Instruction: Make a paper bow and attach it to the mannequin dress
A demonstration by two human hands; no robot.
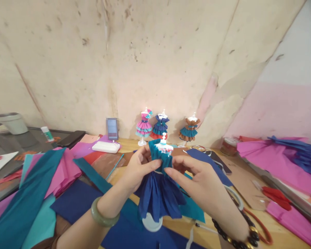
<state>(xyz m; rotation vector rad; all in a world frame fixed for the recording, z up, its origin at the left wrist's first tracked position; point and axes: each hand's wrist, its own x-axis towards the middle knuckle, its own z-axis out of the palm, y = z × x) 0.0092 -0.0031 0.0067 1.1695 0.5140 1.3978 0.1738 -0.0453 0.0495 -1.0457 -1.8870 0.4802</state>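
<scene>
A small white dress form (163, 147) stands upright in front of me on a round white base (152, 223). It wears a full navy blue paper skirt (160, 195). Pleated teal paper (157, 154) wraps its upper body. My left hand (142, 166) pinches the teal paper from the left, thumb across the front at the waist. From the right, my right hand (190, 169) presses the lower edge of the same paper between thumb and fingers. Some fingertips are hidden behind the form.
Three dressed miniature forms (144, 124) stand by the wall. A phone (112, 129), a white box (106, 147) and a glue stick (47, 134) are to the left. Coloured paper (28, 204) covers both sides. Red-handled scissors (276, 197) lie at right.
</scene>
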